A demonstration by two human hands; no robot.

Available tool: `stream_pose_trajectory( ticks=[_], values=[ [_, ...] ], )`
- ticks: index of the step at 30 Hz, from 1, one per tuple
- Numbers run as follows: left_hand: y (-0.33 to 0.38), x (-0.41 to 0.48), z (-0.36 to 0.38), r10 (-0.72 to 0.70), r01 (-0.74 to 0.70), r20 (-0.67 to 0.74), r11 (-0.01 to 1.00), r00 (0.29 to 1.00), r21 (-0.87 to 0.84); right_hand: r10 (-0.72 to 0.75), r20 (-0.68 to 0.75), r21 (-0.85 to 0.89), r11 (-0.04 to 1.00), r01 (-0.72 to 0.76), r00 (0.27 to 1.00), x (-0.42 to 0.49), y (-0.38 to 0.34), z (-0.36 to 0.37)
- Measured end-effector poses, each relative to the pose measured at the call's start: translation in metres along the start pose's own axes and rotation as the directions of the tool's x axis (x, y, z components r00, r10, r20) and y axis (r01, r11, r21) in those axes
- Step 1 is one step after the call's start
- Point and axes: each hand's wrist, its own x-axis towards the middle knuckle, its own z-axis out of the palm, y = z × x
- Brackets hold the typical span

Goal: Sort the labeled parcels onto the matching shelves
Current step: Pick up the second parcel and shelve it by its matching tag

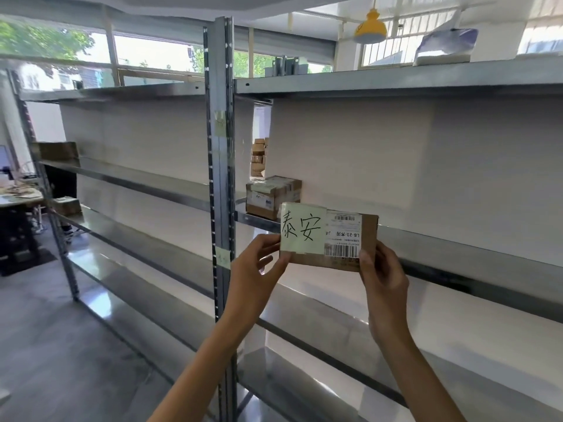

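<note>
Small flat brown cardboard parcel (344,239) held up in both hands in front of the right shelving bay, level with its middle shelf (457,248) and not resting on it. Left hand (256,269) pinches the parcel's lower left corner, thumb on the front; right hand (382,275) grips the lower right corner, thumb over the front face. Both arms bare, reaching up from below.

Pale green sticky note (303,228) covers the parcel's left half, handwritten in black: 泰安. To its right a white shipping label (342,236), upside down, with two barcodes and the print "LB-23" plus characters too small to read.

Just behind the parcel, on the same shelf at its left end, sits a second taped cardboard box (272,194) with a white label, text unreadable; the held parcel overlaps its lower right corner. Grey metal upright post (221,178) stands left of the hands, with two small yellow-green notes stuck on it, writing illegible. Left bay: one brown box (58,150) at the far left end of the upper shelf, another smaller one (65,205) on the shelf below. A stack of cartons (259,156) shows through a gap behind the shelving. White-and-purple bag (444,45) on the top shelf, yellow pendant lamp (370,27) above. Desk (18,199) at far left.
</note>
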Motion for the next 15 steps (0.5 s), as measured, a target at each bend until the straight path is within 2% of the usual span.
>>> stream_pose_trajectory(
  ticks=[5,15],
  values=[
    [-0.038,0.042,0.0,-0.002,0.003,-0.038,0.999,0.999,0.033,-0.001,0.017,0.027,1.0,0.001,1.0,0.038,0.031,0.03],
    [-0.096,0.117,0.011,-0.018,0.018,0.022,1.0,1.0,0.004,-0.01,-0.012,0.051,0.999,0.01,1.0,0.099,0.08,0.058]
  ],
)
